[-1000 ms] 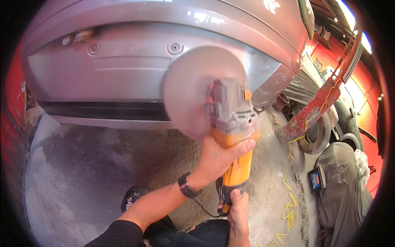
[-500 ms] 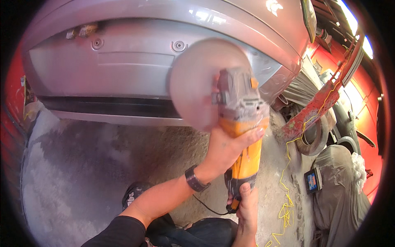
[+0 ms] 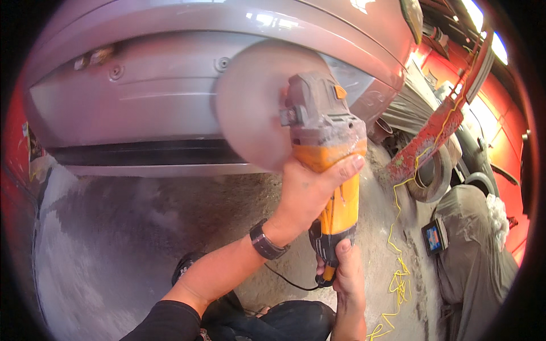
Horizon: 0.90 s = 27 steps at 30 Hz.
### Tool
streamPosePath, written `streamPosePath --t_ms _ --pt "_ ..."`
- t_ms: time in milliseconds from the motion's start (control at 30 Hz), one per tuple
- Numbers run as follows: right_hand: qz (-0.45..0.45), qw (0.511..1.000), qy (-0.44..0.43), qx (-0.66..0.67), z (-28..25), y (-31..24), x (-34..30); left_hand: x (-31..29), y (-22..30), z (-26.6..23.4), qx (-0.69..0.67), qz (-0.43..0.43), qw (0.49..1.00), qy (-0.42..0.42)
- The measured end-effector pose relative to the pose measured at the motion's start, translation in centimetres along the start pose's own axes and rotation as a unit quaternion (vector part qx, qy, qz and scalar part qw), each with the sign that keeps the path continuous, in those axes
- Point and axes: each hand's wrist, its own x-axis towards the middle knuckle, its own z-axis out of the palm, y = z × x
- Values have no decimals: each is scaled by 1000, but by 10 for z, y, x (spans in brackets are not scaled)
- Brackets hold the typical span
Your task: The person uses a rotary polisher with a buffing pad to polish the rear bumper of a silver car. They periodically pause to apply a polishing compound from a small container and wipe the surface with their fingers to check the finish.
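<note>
My left hand (image 3: 307, 196) wraps round the front of the yellow body of a yellow and grey power polisher (image 3: 333, 128). My right hand (image 3: 348, 270) is closed about the dark rear end of the same tool, where a black cord (image 3: 287, 279) leaves it. The polisher's large round pad (image 3: 250, 108) is smeared by motion. It stands in front of the right part of a silver car's bumper (image 3: 165, 108) and hides part of it; full contact cannot be made out. A dark watch (image 3: 267, 241) is on my left wrist.
Below the bumper lies a rough, dusty concrete floor (image 3: 142, 221). A yellow cord (image 3: 398, 284) tangles at right and runs up over a chipped red beam (image 3: 424, 142). Near it are a tyre (image 3: 435, 179) and a cloth-draped object (image 3: 469, 244) with a small screen device (image 3: 435, 236).
The view has shifted a little, and the car sits further left in it. Against the bumper, the polisher has moved slightly upward and to the right. Both hands keep their hold.
</note>
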Motion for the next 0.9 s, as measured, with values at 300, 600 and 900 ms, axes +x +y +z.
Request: streamPosePath --t_ms 300,600,900 --pt "27 998 62 18 -33 -22 -3 20 -24 40 -50 -60 996 -37" --pt "30 999 37 -13 -16 -29 -12 11 -11 27 -41 -63 997 18" --pt "0 997 -34 -72 -28 -23 -5 13 -12 22 -32 -59 998 -20"
